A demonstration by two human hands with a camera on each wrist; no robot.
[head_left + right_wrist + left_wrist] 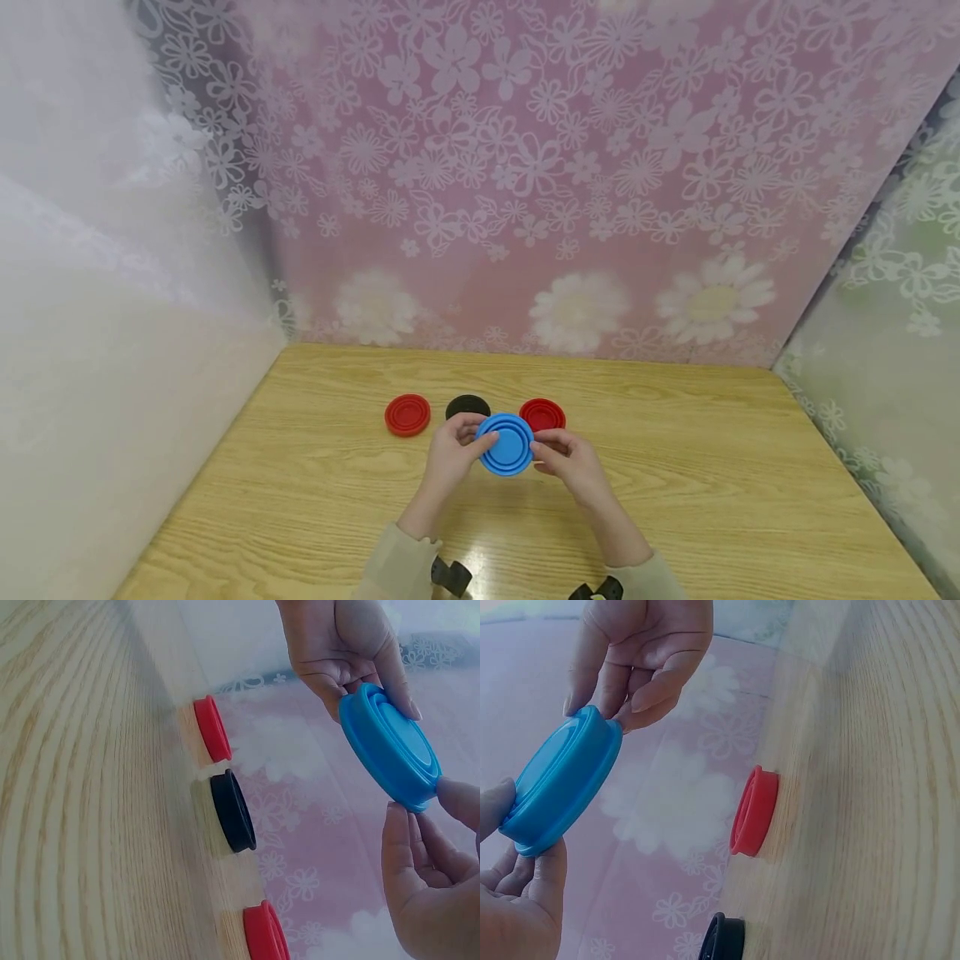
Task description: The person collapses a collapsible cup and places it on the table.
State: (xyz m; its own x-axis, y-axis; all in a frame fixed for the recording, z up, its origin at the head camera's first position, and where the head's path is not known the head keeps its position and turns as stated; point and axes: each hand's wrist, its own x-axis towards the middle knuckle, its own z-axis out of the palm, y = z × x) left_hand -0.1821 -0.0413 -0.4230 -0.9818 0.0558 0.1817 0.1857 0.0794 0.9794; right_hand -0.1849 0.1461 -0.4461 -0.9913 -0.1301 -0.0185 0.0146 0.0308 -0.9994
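Note:
A blue collapsible cup (506, 446), folded flat into concentric rings, is held up above the table between both hands. On its left rim, my left hand (448, 452) pinches it, thumb on the ringed face and fingers behind. The right hand (579, 471) pinches the opposite rim between thumb and fingers. The left wrist view shows the blue cup (562, 784) tilted and off the tabletop. Behind it on the table lie a red folded cup (408, 415), a black folded cup (468, 406) partly hidden by the left hand, and another red folded cup (542, 414) on the right.
The wood-grain table (300, 500) carries the three other cups in a row. A pink floral sheet (480, 208) rises at the table's back edge. Pale sheets stand along the left side (135, 333) and the right side (892, 350).

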